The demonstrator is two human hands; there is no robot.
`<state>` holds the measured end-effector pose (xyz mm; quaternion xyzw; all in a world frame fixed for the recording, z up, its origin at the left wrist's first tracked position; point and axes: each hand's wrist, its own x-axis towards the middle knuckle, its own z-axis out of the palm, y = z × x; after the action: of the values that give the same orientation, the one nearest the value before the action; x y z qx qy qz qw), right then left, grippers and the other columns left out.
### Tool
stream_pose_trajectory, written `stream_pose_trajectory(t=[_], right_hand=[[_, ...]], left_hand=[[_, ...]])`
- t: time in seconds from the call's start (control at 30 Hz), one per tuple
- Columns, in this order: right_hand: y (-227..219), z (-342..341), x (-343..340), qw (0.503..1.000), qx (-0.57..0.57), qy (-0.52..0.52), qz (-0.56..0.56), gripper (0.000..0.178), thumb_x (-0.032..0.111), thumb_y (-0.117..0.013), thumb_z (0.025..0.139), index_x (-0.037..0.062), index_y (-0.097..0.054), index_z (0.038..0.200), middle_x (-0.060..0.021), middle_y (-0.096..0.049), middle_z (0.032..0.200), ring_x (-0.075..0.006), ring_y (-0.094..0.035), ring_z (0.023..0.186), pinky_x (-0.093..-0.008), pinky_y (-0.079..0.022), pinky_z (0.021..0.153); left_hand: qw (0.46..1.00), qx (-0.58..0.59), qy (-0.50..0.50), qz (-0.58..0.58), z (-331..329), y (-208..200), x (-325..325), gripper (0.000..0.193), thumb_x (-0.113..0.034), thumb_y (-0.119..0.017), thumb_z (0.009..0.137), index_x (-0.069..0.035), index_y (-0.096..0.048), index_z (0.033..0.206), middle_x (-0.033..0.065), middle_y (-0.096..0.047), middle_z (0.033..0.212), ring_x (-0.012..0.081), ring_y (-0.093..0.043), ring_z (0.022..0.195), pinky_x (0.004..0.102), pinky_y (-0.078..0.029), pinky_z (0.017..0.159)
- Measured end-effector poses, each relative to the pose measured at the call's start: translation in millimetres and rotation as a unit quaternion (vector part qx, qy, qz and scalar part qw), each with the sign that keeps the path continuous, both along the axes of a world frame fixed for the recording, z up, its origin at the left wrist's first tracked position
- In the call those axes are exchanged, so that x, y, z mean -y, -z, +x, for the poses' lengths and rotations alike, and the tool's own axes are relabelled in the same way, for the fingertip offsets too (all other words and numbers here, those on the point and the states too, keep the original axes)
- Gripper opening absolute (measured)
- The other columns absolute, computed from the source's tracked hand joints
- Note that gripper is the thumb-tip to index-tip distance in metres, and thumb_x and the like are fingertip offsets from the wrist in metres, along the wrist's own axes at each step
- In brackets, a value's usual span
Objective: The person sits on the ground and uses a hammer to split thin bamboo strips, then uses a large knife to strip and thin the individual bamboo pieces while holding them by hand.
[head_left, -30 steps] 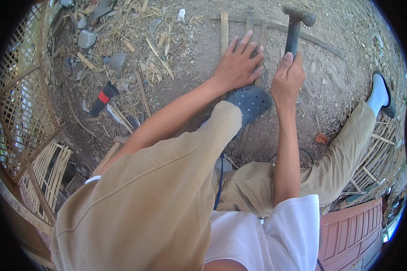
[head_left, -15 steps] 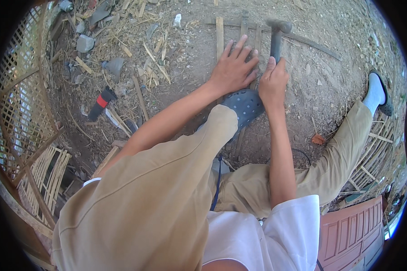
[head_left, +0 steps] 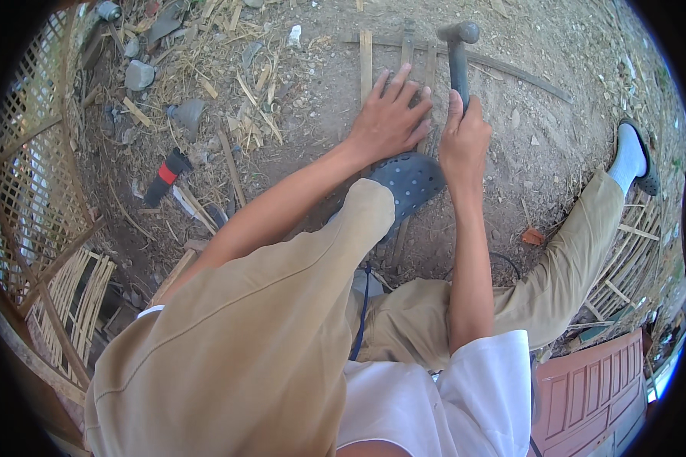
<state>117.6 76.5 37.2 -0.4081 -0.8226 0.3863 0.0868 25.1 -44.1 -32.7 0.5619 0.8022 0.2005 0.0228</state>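
Note:
My right hand [head_left: 465,143] is wrapped round the handle of a hammer [head_left: 459,67], whose dark metal head is raised at the far end, over a long thin wooden strip [head_left: 514,71]. My left hand [head_left: 392,114] lies with fingers spread across narrow wooden slats [head_left: 366,65] that run away from me and meet the cross strip. My foot in a dark clog with holes [head_left: 408,183] rests on the slats just nearer than the left hand. What lies under the left palm and the clog is hidden.
A black and red tool-like object [head_left: 168,177] lies on the dirt at left, near wood scraps, straw and stones [head_left: 139,75]. Woven lattice panels [head_left: 27,137] stand at the far left. My other leg stretches right, by a slatted bamboo frame [head_left: 625,259] and a brown panelled door [head_left: 591,388].
The hammer's head has risen slightly and turned a little, and my right hand has shifted with it. My left hand stays on the slats. The whole view has moved slightly.

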Motion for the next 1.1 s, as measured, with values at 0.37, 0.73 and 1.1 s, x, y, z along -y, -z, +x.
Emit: stream_pose_trajectory(t=[0.37,0.73,1.1], right_hand=[[-5,-1,-3,0.998,-0.047,-0.017,0.029,0.031,0.025,-0.055,0.109,-0.0037,-0.052,0.098,-0.032,-0.062,0.069,-0.0537,-0.065,0.069,-0.0547,-0.045,0.052],[0,1,5,0.998,-0.037,0.032,-0.028,0.035,0.027,-0.051,0.112,-0.0039,-0.057,0.098,-0.0231,-0.057,0.062,-0.0403,-0.06,0.055,-0.0481,-0.041,0.052],[-5,0,-11,0.996,-0.061,0.057,-0.014,0.038,0.03,-0.052,0.111,-0.0047,-0.054,0.097,-0.0325,-0.063,0.07,-0.0543,-0.064,0.069,-0.0557,-0.044,0.054]], left_hand=[[1.0,-0.01,0.004,0.008,-1,-1,-3,0.046,-0.036,-0.069,0.093,-0.007,-0.061,0.129,0.0172,-0.057,0.126,0.0422,-0.043,0.142,0.0601,-0.036,0.116],[1.0,0.0,0.005,0.002,0,0,0,0.044,-0.036,-0.067,0.094,-0.007,-0.063,0.126,0.0174,-0.058,0.125,0.0424,-0.044,0.14,0.0595,-0.036,0.117],[1.0,-0.004,0.002,0.004,1,2,-1,0.044,-0.036,-0.068,0.092,-0.008,-0.062,0.126,0.0175,-0.058,0.125,0.0423,-0.044,0.14,0.0587,-0.036,0.117]])
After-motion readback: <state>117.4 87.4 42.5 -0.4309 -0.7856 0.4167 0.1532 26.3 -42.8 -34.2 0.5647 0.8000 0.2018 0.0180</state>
